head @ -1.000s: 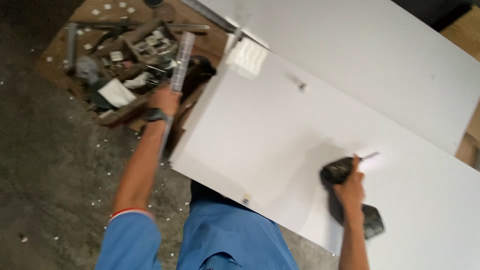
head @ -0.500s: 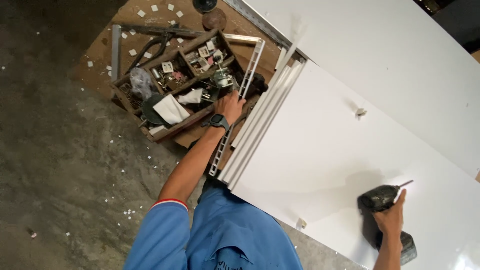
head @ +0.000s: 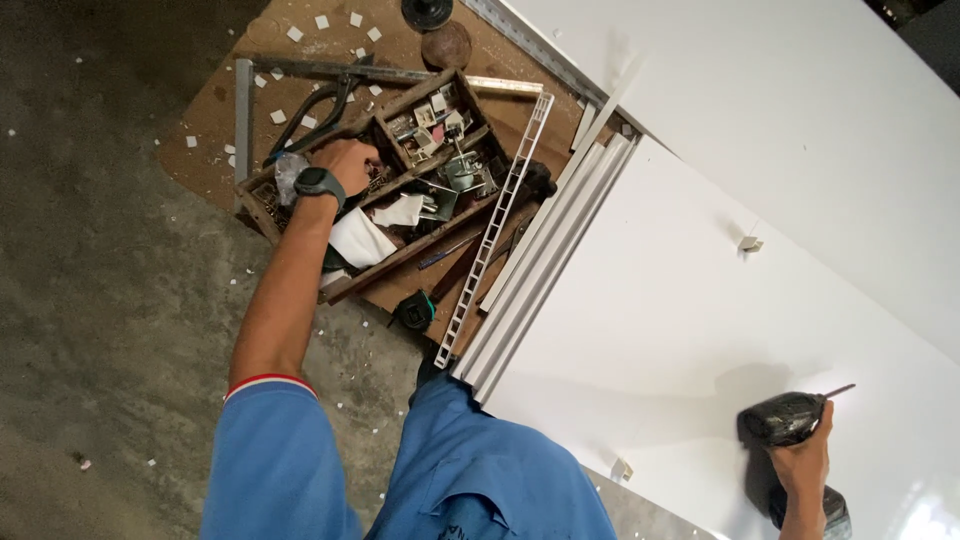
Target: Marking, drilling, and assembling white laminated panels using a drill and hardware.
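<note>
My left hand (head: 347, 160), with a dark watch (head: 318, 184) on the wrist, reaches into the left compartment of a wooden toolbox (head: 412, 254) on the floor. Its fingers are curled down among the small parts, and what they touch is hidden. My right hand (head: 806, 462) grips a black power drill (head: 784, 418) that rests on a large white panel (head: 680, 300), with the bit pointing right. A white slotted rail (head: 495, 230) lies free between the toolbox and the panel's edge.
The toolbox holds screws, fittings and white rags. Black pliers (head: 320, 105) and a metal square (head: 245, 100) lie on the brown board behind it, and a tape measure (head: 413, 310) lies in front. Small brackets (head: 750, 243) sit on the panel. A second white panel (head: 800, 120) lies beyond.
My left hand let go of the white slotted rail, which now lies by the panel, and moved left into the toolbox. My right hand stays on the drill.
</note>
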